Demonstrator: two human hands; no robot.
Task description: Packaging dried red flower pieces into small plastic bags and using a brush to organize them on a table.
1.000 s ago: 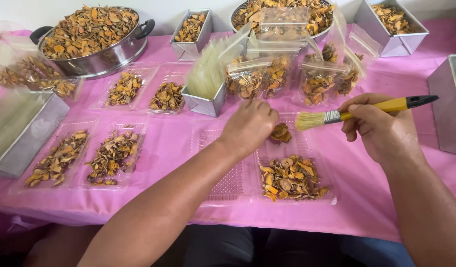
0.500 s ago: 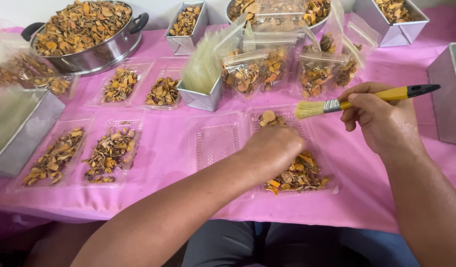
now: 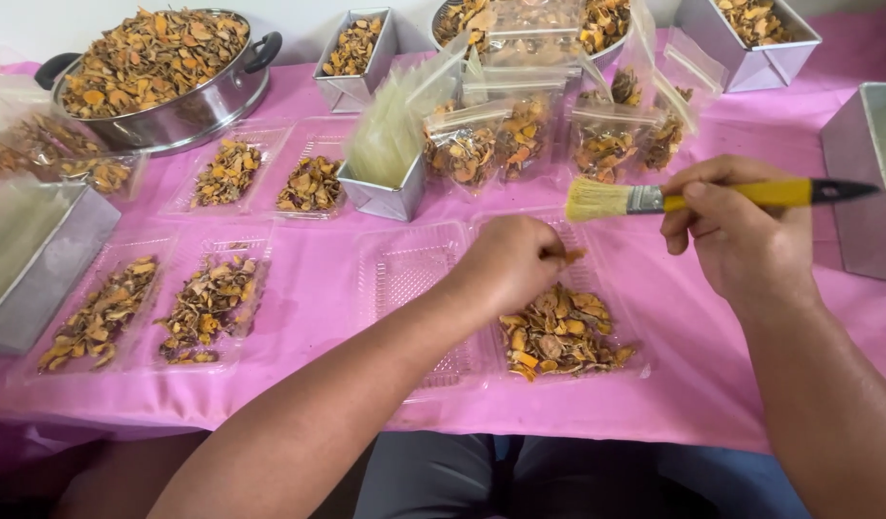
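The work surface is a table covered with a pink cloth [image 3: 299, 288]; a pale wall runs along its far edge.

At the far left, a rectangular metal tin [image 3: 39, 264] sits at the table edge. Behind it stands a large steel pot [image 3: 164, 82] with black handles, heaped with dried orange-brown slices. In front of the pot lie two filled clear trays [image 3: 226, 173], and nearer the front edge two more filled clear trays [image 3: 207, 303] lie side by side.

At centre, a small metal tin [image 3: 390, 197] holds a stack of clear bags, and behind it a second small tin [image 3: 351, 53] holds dried slices. Filled clear bags [image 3: 520, 139] stand upright just right of the centre tin.

An empty clear tray [image 3: 414, 284] lies in front of the centre tin, partly under the left forearm. The left hand [image 3: 510, 264] is closed to a pinch with its fingertips on one dried slice [image 3: 573, 256], held just above the far end of the pile. That pile of dried slices [image 3: 563, 332] fills the near half of a clear tray [image 3: 623, 306], directly below and to the right of the left hand.

The right hand [image 3: 736, 231] is curled firmly around the yellow handle of a paintbrush [image 3: 654, 198], held level above the tray, bristles pointing left, near the left hand's fingertips but apart from them.

At the far right, a metal tin [image 3: 871, 178] stands at the table edge, and another tin [image 3: 750, 34] with slices stands behind.
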